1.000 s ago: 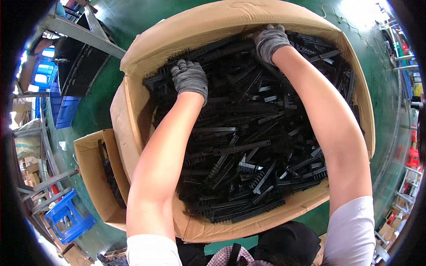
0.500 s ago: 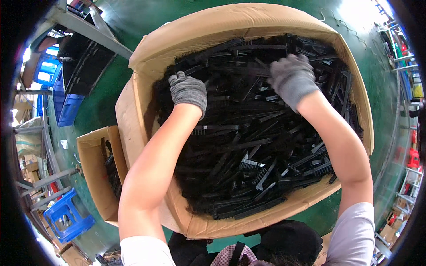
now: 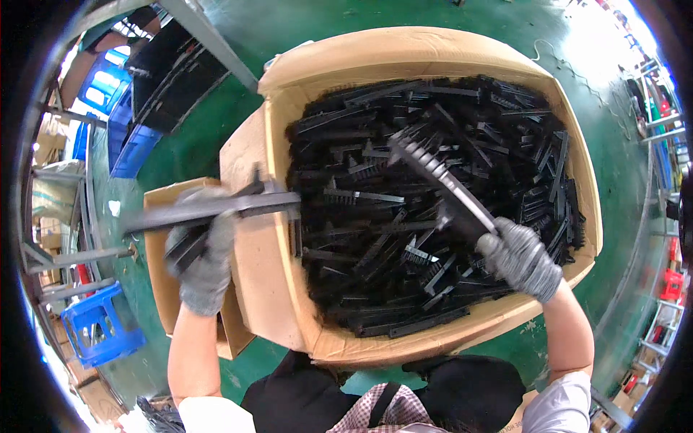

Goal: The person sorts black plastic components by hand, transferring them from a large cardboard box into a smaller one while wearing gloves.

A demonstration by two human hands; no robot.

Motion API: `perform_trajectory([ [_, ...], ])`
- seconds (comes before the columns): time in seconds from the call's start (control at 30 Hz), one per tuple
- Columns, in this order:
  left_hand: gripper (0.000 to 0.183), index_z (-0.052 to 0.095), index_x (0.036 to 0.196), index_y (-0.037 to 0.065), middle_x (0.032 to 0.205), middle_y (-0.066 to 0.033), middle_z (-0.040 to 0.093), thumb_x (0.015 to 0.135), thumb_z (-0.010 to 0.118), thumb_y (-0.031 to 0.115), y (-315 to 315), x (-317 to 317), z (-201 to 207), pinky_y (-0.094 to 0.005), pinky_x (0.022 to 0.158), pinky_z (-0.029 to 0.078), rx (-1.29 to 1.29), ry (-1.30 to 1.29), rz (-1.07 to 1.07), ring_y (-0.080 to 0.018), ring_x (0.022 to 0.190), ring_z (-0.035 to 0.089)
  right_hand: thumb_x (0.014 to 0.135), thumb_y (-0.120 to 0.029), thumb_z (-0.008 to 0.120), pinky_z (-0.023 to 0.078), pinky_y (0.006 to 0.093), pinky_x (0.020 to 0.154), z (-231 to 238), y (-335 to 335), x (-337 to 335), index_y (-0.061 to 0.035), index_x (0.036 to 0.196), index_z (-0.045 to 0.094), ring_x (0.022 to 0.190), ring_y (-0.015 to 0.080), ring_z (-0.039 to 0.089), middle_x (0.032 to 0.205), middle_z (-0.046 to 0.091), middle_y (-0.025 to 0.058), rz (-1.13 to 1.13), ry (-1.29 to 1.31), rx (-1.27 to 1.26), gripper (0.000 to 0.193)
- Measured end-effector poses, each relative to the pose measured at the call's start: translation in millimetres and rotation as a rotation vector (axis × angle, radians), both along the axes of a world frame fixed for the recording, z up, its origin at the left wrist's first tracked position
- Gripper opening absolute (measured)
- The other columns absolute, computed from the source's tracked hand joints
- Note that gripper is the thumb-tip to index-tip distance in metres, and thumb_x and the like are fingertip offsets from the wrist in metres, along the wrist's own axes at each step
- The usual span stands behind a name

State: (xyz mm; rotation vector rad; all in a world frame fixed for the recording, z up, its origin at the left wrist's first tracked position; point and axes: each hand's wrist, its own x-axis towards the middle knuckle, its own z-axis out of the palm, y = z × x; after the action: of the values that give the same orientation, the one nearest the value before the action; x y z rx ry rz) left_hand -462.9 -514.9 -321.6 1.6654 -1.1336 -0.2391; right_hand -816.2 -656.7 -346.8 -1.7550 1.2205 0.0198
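Both of my hands wear grey knit gloves. My left hand (image 3: 204, 252) is closed on several long black brush-like pieces (image 3: 216, 207), blurred by motion, above the small carton (image 3: 160, 289) and the large box's left flap. My right hand (image 3: 523, 261) grips the handle end of a long black brush-like piece (image 3: 447, 179), its toothed end pointing away and to the left over the large cardboard box (image 3: 426, 52). A second dark part beneath it is hard to make out. A jumbled heap of similar black toothed pieces (image 3: 375, 242) fills the box.
A blue plastic stool (image 3: 105, 326) stands on the green floor at left. Beyond it are a metal frame (image 3: 209, 40), blue bins (image 3: 131, 148) and a black crate (image 3: 180, 72). Shelving (image 3: 660, 119) with mixed goods lines the right side.
Both hands have come up from the heap. The left moved left and nearer, over the small carton, with several black pieces. The right moved nearer, lifting a long black piece.
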Motion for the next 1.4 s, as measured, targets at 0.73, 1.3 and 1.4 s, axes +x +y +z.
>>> perform_trajectory([
  [0.73,0.029,0.056,0.106,0.008,0.104,-0.0113,0.054,0.077,0.059,0.013,217,108,26,-0.0363,0.087,0.039,0.564,-0.857,0.446,-0.0273,0.1,0.05,0.082,-0.036,0.049,0.042,0.0398,0.081,-4,214,266,-0.0025,0.101,0.051,0.095,0.0357,0.054,0.096,0.056,0.0219,0.654,-0.494,0.694,0.038],
  [1.3,0.022,0.065,0.094,0.011,0.103,-0.0038,0.06,0.077,0.051,0.017,-67,-48,-136,-0.0381,0.081,0.038,1.505,-1.639,-1.236,-0.0238,0.1,0.051,0.081,-0.028,0.051,0.048,0.036,0.066,-66,36,-25,-0.0101,0.092,0.058,0.08,0.0272,0.059,0.083,0.06,0.0107,0.565,0.409,-0.319,0.022],
  [1.4,0.023,0.065,0.095,0.013,0.103,-0.0053,0.059,0.078,0.05,0.018,-62,-39,-149,-0.0387,0.084,0.037,1.489,-1.66,-1.264,-0.0254,0.104,0.048,0.081,-0.02,0.05,0.047,0.0357,0.075,-107,3,-6,-0.0117,0.098,0.057,0.093,0.0257,0.055,0.101,0.056,0.0112,0.555,0.585,-0.367,0.02],
])
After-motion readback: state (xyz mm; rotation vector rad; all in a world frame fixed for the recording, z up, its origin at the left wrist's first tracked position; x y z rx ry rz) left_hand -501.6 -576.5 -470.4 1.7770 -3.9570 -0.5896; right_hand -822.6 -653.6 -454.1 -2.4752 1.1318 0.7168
